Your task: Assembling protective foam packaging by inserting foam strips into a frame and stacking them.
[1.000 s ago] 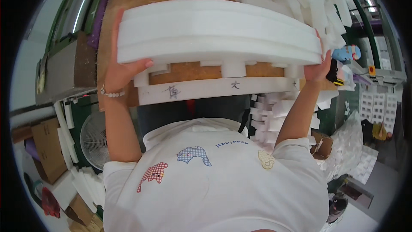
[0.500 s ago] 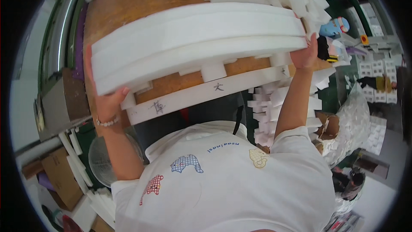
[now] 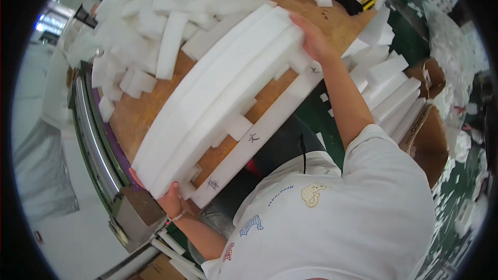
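Here the person holds a long stack of white foam slabs (image 3: 223, 98) by its two ends, the stack lying slantwise across the wooden desk (image 3: 140, 109), from the near left corner up toward the far right; the left hand (image 3: 168, 199) is at the lower end, its grip clenched on the foam, fingers curled up over the end face and a beaded bracelet (image 3: 179, 217) at the wrist; the right hand (image 3: 311, 41) is pressed flat against the upper end, fingers spread on the foam, so that grip too is grasping the stack; the slabs look notched along their near edge, with short foam tabs jutting down, though the fisheye bend makes it hard to count the layers; just beside the stack, nearer the person, a long thin foam strip (image 3: 259, 137) with small dark marks runs parallel to it along the desk edge; behind the stack a loose heap of small foam blocks (image 3: 150, 26) covers the far side of the desk; to the right, off the desk, more foam blocks (image 3: 389, 85) are piled next to an open cardboard box (image 3: 428, 135); the person wears a white shirt (image 3: 353, 212) with small coloured prints.
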Demonstrator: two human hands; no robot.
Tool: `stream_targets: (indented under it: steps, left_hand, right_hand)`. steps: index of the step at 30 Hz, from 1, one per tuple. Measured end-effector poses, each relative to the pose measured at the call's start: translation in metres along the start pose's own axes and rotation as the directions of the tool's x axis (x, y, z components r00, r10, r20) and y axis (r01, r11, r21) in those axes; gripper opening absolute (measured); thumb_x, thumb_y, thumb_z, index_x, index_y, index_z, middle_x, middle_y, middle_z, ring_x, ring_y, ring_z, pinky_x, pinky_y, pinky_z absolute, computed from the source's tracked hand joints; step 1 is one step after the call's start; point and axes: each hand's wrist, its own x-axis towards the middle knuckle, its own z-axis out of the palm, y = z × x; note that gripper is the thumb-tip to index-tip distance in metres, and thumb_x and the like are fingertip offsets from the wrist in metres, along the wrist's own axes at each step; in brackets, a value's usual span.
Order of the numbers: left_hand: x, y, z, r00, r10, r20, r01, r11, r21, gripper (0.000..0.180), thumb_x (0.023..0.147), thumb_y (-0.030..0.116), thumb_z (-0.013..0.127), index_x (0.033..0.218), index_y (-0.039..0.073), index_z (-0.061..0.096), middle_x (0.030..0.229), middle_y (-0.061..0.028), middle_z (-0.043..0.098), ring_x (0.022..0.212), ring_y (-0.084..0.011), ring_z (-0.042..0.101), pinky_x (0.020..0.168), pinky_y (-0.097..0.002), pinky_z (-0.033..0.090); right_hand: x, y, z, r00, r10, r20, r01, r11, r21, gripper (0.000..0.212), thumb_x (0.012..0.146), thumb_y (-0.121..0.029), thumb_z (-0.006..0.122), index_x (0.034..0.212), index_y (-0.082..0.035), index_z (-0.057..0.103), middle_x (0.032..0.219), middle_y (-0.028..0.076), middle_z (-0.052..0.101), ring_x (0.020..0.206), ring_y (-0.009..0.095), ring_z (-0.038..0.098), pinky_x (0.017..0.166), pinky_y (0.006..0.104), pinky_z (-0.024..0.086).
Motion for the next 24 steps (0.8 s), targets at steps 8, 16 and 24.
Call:
stream_targets:
  steps: [8, 16, 24]
  left_hand:
    - [-0.007, 0.056, 0.032, 0.996, 0.06, 0.062, -0.065, 0.995, 0.078, 0.098, 0.074, -0.006, 0.06, 0.154, 0.021, 0.01, 0.149, -0.016, 0.032, 0.119, -0.0299, 0.046, 0.101, -0.0389, 0.038]
    - [0.006, 0.072, 0.003, 0.99, 0.136, 0.041, -0.137, 0.842, 0.522, 0.084, 0.082, 0.009, 0.06, 0.153, 0.011, 0.013, 0.155, -0.0175, 0.019, 0.138, -0.0346, 0.026, 0.113, -0.0444, 0.021]
    - [0.01, 0.14, 0.032, 0.975, 0.221, -0.036, -0.198, 0.925, 0.325, 0.061, 0.083, 0.002, 0.057, 0.142, 0.005, 0.039, 0.146, -0.0163, 0.039, 0.133, -0.0296, 0.039, 0.11, -0.0384, 0.03]
  right_hand:
    - [-0.02, -0.02, 0.022, 0.992, -0.032, -0.12, 0.005, 0.977, -0.215, 0.043, 0.093, -0.027, 0.054, 0.129, -0.005, 0.056, 0.125, 0.01, 0.057, 0.115, 0.016, 0.049, 0.101, 0.0281, 0.035]
    - [-0.015, -0.013, -0.03, 0.897, -0.431, -0.094, 0.428, 0.902, -0.059, 0.031, 0.091, -0.013, 0.055, 0.121, -0.006, 0.061, 0.11, 0.01, 0.064, 0.102, 0.017, 0.058, 0.093, 0.0288, 0.044]
    - [-0.041, 0.03, -0.264, -0.167, -0.132, -0.977, 0.284, 0.943, -0.176, 0.051, 0.079, -0.017, 0.062, 0.123, -0.003, 0.039, 0.109, 0.018, 0.054, 0.088, 0.025, 0.058, 0.078, 0.0316, 0.05]
